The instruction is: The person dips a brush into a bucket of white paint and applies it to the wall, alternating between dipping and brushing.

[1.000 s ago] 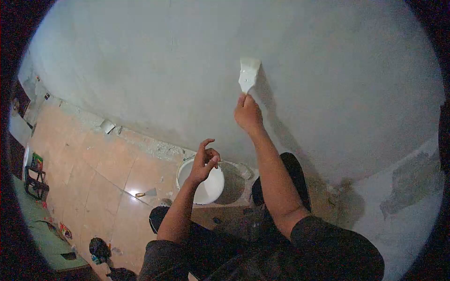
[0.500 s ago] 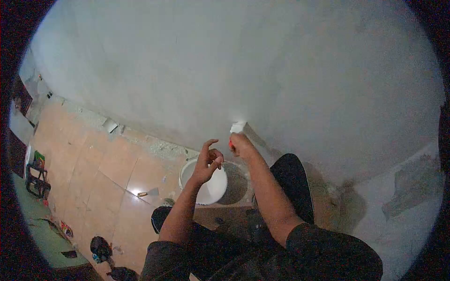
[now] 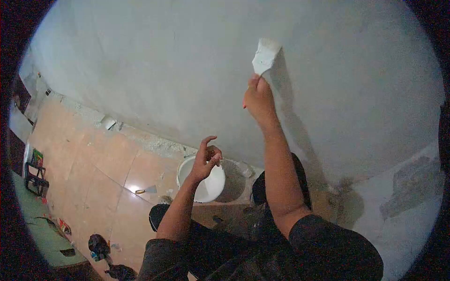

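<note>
My right hand (image 3: 260,100) is wrapped round the handle of a wide paintbrush (image 3: 266,56), whose pale bristles point up against the grey-white wall (image 3: 187,61). Paint coats the lower part of the brush, and an orange-red bit of the handle end shows below my fist. My left hand (image 3: 206,159) hovers over a white bucket (image 3: 181,174), fingers apart and slightly curled, holding nothing. White paint (image 3: 213,186) fills part of the bucket, which stands on the floor close to the wall.
A putty knife (image 3: 146,190) lies on the tiled floor (image 3: 101,173) left of the bucket. Rubble and dust line the wall's foot, with a light scrap (image 3: 108,122) there. Dark bags (image 3: 98,246) and a black frame-like object (image 3: 36,179) are at the left.
My right hand has moved up the wall with the paintbrush, from just above the bucket to higher and slightly right. My left hand has stayed nearly still over the bucket.
</note>
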`<act>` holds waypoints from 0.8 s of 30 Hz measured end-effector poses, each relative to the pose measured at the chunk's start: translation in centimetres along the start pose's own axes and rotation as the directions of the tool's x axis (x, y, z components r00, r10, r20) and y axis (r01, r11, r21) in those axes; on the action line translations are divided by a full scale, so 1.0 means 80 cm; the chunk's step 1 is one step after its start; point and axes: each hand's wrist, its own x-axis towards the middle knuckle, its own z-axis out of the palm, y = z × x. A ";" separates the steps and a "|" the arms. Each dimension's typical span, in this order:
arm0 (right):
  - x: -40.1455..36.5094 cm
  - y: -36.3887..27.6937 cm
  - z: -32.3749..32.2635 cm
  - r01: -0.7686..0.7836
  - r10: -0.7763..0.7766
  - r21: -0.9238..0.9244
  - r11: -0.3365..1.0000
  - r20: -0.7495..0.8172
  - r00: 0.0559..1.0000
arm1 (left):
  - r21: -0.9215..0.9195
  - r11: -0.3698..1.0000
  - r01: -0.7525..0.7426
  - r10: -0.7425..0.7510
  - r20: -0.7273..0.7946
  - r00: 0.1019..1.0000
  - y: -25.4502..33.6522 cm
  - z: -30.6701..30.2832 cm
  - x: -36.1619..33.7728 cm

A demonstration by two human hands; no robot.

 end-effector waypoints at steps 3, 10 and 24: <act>-0.007 0.088 0.063 -0.044 -0.005 -0.367 0.929 -0.131 0.991 | 0.003 1.000 0.024 -0.024 0.017 1.000 -0.002 0.000 -0.001; -0.076 0.235 0.152 -0.160 0.152 -0.323 0.933 -0.050 0.987 | 0.024 0.999 0.027 -0.027 0.008 1.000 0.002 -0.003 -0.001; 0.033 0.031 -0.019 -0.724 0.305 0.507 0.467 0.677 0.670 | 0.037 0.998 0.060 -0.061 0.028 0.998 0.001 0.002 0.000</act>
